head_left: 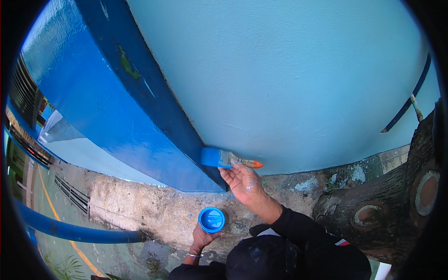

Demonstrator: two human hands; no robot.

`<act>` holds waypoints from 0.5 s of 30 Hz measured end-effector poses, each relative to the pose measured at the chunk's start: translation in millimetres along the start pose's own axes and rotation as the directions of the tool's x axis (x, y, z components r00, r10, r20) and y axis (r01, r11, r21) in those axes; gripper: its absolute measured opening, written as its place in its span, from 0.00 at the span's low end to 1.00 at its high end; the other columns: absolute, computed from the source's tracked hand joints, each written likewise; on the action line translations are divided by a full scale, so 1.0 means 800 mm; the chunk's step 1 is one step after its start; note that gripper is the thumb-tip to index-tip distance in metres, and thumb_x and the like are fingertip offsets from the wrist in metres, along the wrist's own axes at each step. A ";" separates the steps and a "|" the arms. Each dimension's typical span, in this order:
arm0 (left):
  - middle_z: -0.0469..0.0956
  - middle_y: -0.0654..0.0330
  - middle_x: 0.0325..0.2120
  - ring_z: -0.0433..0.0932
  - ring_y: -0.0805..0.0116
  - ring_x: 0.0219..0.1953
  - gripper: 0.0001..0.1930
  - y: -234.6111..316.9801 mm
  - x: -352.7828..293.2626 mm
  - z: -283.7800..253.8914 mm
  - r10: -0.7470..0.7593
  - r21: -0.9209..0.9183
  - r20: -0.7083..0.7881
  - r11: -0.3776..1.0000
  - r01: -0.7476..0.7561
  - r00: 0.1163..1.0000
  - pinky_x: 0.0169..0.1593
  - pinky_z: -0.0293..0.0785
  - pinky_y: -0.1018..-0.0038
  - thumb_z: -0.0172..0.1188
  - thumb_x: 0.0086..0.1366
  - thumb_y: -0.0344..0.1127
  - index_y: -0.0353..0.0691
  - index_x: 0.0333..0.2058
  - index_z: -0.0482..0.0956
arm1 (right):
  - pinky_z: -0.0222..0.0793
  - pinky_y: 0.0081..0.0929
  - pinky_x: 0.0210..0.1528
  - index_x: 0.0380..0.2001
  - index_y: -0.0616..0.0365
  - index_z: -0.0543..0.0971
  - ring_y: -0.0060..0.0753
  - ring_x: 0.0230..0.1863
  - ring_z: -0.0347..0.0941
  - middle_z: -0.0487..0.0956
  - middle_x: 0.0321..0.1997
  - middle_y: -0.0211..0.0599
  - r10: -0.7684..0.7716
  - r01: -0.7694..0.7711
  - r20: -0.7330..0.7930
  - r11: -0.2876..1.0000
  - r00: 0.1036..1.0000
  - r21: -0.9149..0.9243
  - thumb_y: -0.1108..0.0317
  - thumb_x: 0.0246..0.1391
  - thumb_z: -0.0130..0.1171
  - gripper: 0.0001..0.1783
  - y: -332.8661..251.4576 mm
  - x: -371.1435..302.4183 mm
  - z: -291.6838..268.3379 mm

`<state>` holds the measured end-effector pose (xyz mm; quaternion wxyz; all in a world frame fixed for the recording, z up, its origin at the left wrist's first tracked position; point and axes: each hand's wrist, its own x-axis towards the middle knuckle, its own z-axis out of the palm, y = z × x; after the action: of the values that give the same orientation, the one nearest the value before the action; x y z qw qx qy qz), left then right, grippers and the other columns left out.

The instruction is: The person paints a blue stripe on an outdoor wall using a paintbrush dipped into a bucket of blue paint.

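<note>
My right hand (245,183) grips a wide paintbrush (225,158) with an orange-tipped handle. Blue paint coats its bristles, which touch the dark blue side of the column (172,126) near its lower end. White and blue specks mark the hand. Lower down, my left hand (203,239) is wrapped around a small blue paint can (212,227), held upright with blue paint inside. The column's left face is glossy bright blue, while the side by the brush is darker and has a peeled green patch.
A pale blue wall (289,88) meets the column on its right. At the right a thick tree trunk (364,214) with cut stubs stands close to my arm. A blue pipe (84,229) runs in from the left, near a floor grate (72,193). Stained concrete (135,196) lies below the column.
</note>
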<state>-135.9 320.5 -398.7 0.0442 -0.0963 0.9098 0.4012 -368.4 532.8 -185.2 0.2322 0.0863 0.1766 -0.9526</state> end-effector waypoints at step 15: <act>0.82 0.53 0.53 0.82 0.51 0.55 0.53 0.028 -0.001 -0.013 -0.089 0.078 0.004 0.993 0.088 0.996 0.57 0.78 0.61 0.86 0.39 0.59 0.41 0.61 0.72 | 0.81 0.40 0.59 0.51 0.66 0.73 0.46 0.55 0.79 0.79 0.52 0.51 0.201 -0.176 -0.331 0.979 0.922 0.106 0.70 0.72 0.53 0.11 0.055 0.043 -0.127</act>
<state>-139.6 327.7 -375.6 0.0689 -0.1333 0.9195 0.3634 -369.5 520.0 -300.2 0.2854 0.2747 0.1693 -0.9025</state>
